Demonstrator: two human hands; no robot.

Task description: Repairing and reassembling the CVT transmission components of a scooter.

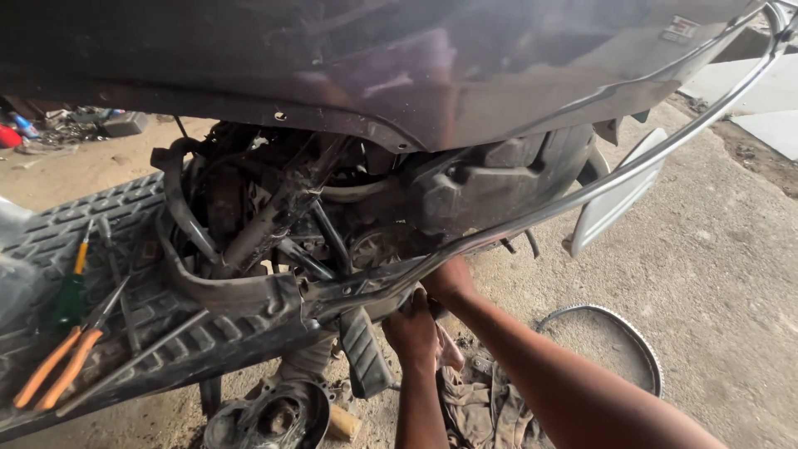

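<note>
L hand grip clenched under scooter frame, what it holds hidden | R hand just behind, reaching up by chrome guard rail, grip can't tell | my orange-handled pliers, green screwdriver lie left on footboard | drive belt, rag on floor, near right

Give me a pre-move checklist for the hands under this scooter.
1. Left hand on the underside beside the kick lever: ok.
2. Right hand visible: not ok, fingers hidden behind the chrome guard rail.
3. What either hand grips: cannot tell.
4. Orange-handled pliers and green screwdriver lying on the floorboard: ok.
5. Ground below free of clutter: not ok, rag and belt there.
</note>
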